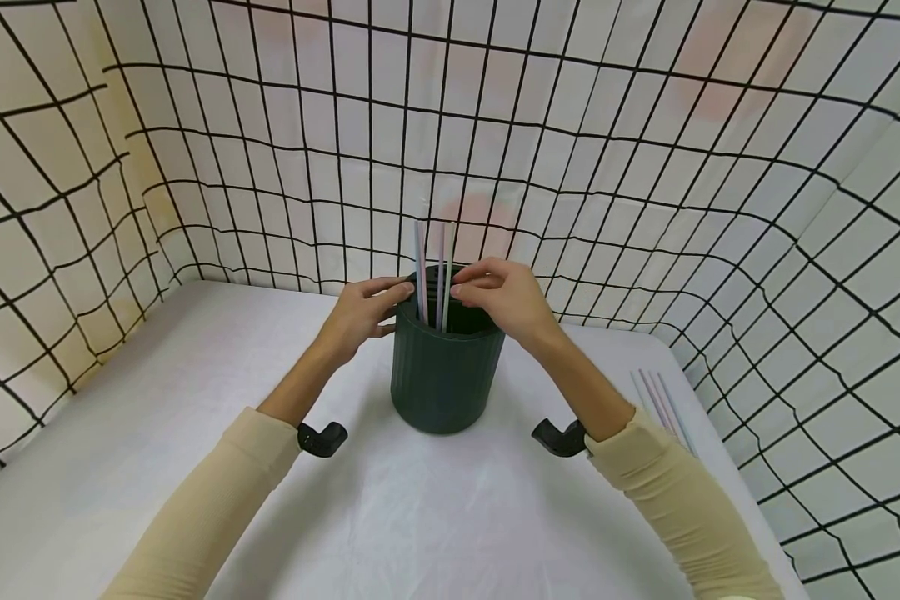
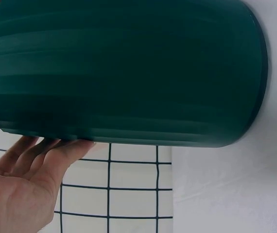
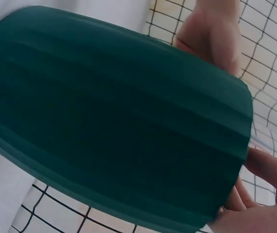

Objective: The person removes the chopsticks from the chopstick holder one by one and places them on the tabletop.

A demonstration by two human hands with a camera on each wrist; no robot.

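A dark green ribbed bin (image 1: 442, 383) stands upright in front of me in the head view. Several thin pastel straws (image 1: 441, 258) rise from its mouth, their lower ends hidden inside. My left hand (image 1: 362, 315) holds the bin's left rim, thumb at the top edge; in the left wrist view its fingers (image 2: 65, 153) lie along the outer wall. Over the right rim, my right hand (image 1: 506, 298) has thumb and fingertips together at a pale green straw (image 1: 449, 271), pinching it. In the right wrist view, that hand's thumb (image 3: 265, 165) is at the bin's mouth.
More straws (image 1: 663, 408) lie on the white tabletop (image 1: 435, 517) at the right, beside my right forearm. Black wire grid panels (image 1: 330, 158) surround the table at the back and sides. A black wrist camera (image 1: 322, 439) sticks out from each sleeve cuff.
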